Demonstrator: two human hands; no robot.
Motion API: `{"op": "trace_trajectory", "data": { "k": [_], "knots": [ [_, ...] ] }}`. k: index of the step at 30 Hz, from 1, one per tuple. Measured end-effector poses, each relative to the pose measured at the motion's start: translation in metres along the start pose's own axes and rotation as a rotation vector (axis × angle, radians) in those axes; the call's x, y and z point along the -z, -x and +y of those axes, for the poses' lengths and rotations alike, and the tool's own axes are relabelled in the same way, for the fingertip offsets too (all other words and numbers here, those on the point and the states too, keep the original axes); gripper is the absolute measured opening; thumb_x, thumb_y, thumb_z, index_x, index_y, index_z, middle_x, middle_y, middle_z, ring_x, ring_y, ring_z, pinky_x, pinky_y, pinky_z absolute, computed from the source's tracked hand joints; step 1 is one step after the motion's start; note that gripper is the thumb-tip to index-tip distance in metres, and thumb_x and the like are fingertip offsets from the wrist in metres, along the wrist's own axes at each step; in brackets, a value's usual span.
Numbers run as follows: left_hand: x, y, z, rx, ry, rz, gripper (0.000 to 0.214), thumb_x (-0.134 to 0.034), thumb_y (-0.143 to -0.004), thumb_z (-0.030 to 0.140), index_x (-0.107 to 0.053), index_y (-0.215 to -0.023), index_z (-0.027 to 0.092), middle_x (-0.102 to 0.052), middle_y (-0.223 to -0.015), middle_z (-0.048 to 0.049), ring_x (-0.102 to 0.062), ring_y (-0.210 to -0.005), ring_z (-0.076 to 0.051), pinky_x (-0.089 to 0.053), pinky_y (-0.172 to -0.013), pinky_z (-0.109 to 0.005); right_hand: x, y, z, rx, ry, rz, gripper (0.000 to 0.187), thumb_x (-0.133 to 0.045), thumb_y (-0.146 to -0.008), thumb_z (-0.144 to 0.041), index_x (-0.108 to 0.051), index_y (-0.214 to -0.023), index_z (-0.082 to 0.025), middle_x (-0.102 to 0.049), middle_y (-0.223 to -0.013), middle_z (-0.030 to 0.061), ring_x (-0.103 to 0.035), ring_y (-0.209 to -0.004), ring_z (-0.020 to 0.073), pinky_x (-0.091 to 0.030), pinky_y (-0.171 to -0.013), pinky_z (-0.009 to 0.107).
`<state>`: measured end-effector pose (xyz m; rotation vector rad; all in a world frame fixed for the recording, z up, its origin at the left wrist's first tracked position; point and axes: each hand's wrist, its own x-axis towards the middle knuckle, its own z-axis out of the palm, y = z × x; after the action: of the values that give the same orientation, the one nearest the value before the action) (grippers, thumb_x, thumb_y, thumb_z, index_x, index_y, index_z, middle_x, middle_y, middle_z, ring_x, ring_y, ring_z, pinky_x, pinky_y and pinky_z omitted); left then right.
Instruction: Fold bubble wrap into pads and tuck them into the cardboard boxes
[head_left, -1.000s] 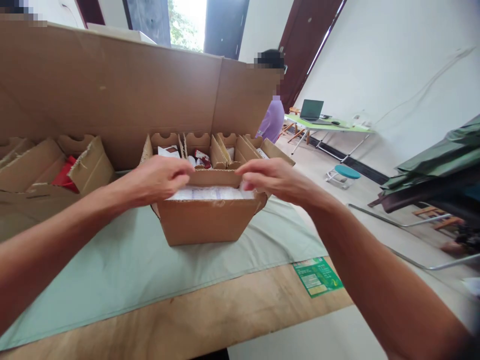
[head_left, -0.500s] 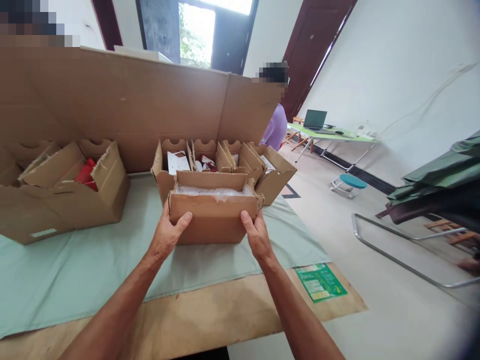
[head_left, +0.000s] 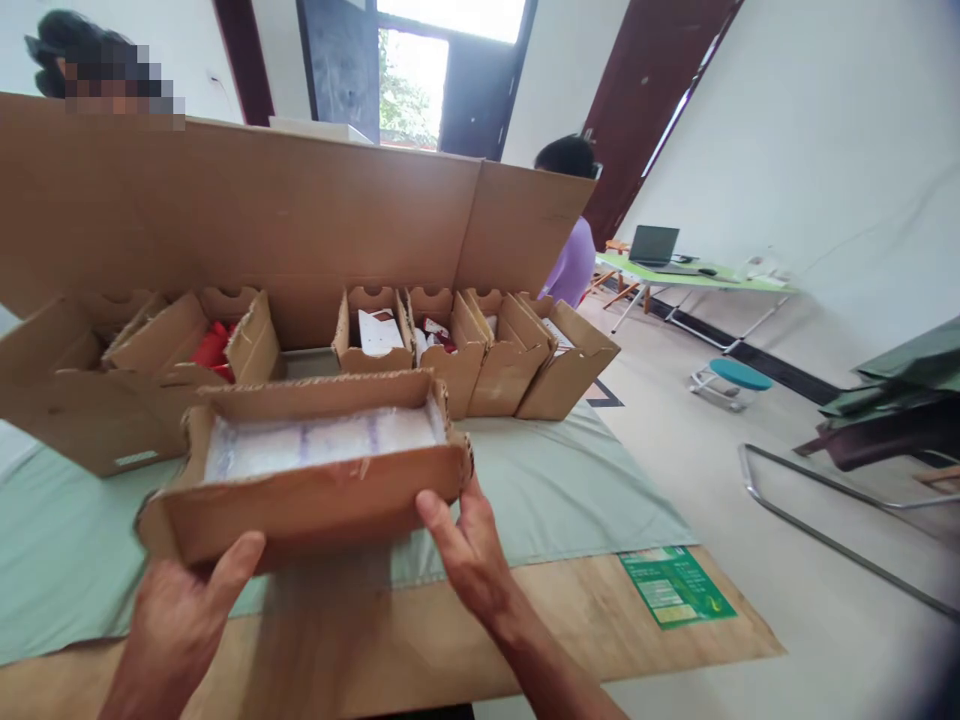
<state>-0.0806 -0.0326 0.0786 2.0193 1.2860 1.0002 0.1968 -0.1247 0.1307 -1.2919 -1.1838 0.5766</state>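
Gripping a shallow corrugated cardboard box (head_left: 300, 500), both hands lift its plastic-wrapped contents (head_left: 322, 443).

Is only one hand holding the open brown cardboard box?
No: the left hand and right hand both grip the open brown cardboard box at its front wall.
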Motion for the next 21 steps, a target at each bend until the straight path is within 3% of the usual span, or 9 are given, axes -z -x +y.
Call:
{"op": "trace_trajectory", "data": {
  "k": [1, 3, 5, 7, 9, 12, 15, 18, 21],
  "knots": [
    [0.0, -0.01, 0.018, 0.076, 0.033, 0.133, 0.068, -0.059, -0.092, 0.054, -0.046, -0.156, 0.036, -0.08, -0.109, -0.0038, -0.073, -0.112, -0.04, -0.064, -0.088, -0.058, 0.001, -0.008, -0.002, 0.008, -0.008, 0.012, 0.071, -0.058, -0.096, -0.058, -0.041, -0.159, -0.031, -0.059, -0.15, 0.0065, -0.055, -0.139, 0.0315, -0.047, -0.116, 0.047],
    [-0.013, -0.023, 0.056, 0.107, 0.188, 0.084, 0.08, -0.064, -0.088, 0.06, -0.045, -0.156, 0.022, -0.077, -0.121, -0.0097, -0.071, -0.117, -0.037, -0.062, -0.098, -0.052, 0.013, -0.01, -0.003, -0.005, 0.027, 0.09, 0.069, -0.057, -0.096, -0.06, -0.045, -0.156, -0.028, -0.067, -0.138, 0.0092, -0.062, -0.13, 0.0329, -0.051, -0.111, 0.047],
    [-0.036, -0.02, 0.084, 0.092, 0.338, 0.044, 0.088, -0.06, -0.088, 0.066, -0.039, -0.158, 0.018, -0.073, -0.129, -0.0137, -0.069, -0.122, -0.035, -0.059, -0.103, -0.048, 0.035, 0.012, 0.0, -0.055, 0.148, 0.214, 0.064, -0.058, -0.096, -0.061, -0.053, -0.149, -0.027, -0.071, -0.128, 0.0103, -0.065, -0.123, 0.035, -0.054, -0.105, 0.047],
    [-0.055, 0.001, 0.094, 0.072, 0.395, -0.048, 0.092, -0.06, -0.088, 0.068, -0.031, -0.163, 0.021, -0.066, -0.141, -0.0154, -0.064, -0.131, -0.034, -0.055, -0.109, -0.048, 0.058, 0.048, 0.004, -0.113, 0.309, 0.328, 0.056, -0.058, -0.096, -0.06, -0.059, -0.142, -0.028, -0.073, -0.121, 0.0103, -0.065, -0.121, 0.0372, -0.054, -0.103, 0.048],
    [-0.061, 0.029, 0.085, 0.082, 0.362, -0.073, 0.09, -0.061, -0.088, 0.067, -0.032, -0.163, 0.026, -0.063, -0.146, -0.0141, -0.06, -0.136, -0.034, -0.055, -0.11, -0.045, 0.068, 0.08, 0.007, -0.173, 0.398, 0.366, 0.05, -0.058, -0.097, -0.057, -0.061, -0.14, -0.031, -0.074, -0.115, 0.0093, -0.066, -0.119, 0.0381, -0.055, -0.101, 0.047],
    [-0.04, 0.055, 0.053, 0.143, 0.209, 0.054, 0.086, -0.062, -0.087, 0.068, -0.041, -0.159, 0.027, -0.07, -0.136, -0.0125, -0.059, -0.136, -0.037, -0.057, -0.107, -0.046, 0.045, 0.087, 0.008, -0.182, 0.339, 0.286, 0.05, -0.053, -0.1, -0.055, -0.058, -0.143, -0.031, -0.074, -0.117, 0.0093, -0.065, -0.119, 0.0374, -0.054, -0.102, 0.048],
    [-0.002, 0.046, 0.03, 0.177, 0.07, 0.217, 0.074, -0.065, -0.087, 0.065, -0.053, -0.149, 0.027, -0.075, -0.12, -0.0089, -0.062, -0.131, -0.038, -0.057, -0.106, -0.048, -0.003, 0.044, 0.008, -0.077, 0.112, 0.061, 0.06, -0.059, -0.097, -0.057, -0.053, -0.149, -0.028, -0.069, -0.132, 0.0096, -0.062, -0.126, 0.0353, -0.051, -0.109, 0.048],
    [0.02, 0.032, 0.033, 0.272, 0.021, 0.337, 0.061, -0.065, -0.088, 0.064, -0.062, -0.136, 0.027, -0.075, -0.112, -0.0076, -0.065, -0.125, -0.037, -0.053, -0.109, -0.051, -0.039, -0.001, 0.009, -0.002, -0.071, -0.079, 0.059, -0.06, -0.098, -0.056, -0.053, -0.149, -0.027, -0.065, -0.141, 0.0084, -0.06, -0.13, 0.0312, -0.05, -0.111, 0.044],
    [0.013, 0.036, 0.046, 0.381, 0.074, 0.452, 0.068, -0.065, -0.088, 0.063, -0.059, -0.139, 0.019, -0.072, -0.119, -0.013, -0.061, -0.129, -0.04, -0.043, -0.117, -0.058, -0.054, -0.026, 0.019, 0.035, -0.136, -0.167, 0.06, -0.059, -0.098, -0.055, -0.052, -0.149, -0.023, -0.063, -0.144, 0.0095, -0.058, -0.133, 0.0295, -0.049, -0.112, 0.041]
  ]
}}
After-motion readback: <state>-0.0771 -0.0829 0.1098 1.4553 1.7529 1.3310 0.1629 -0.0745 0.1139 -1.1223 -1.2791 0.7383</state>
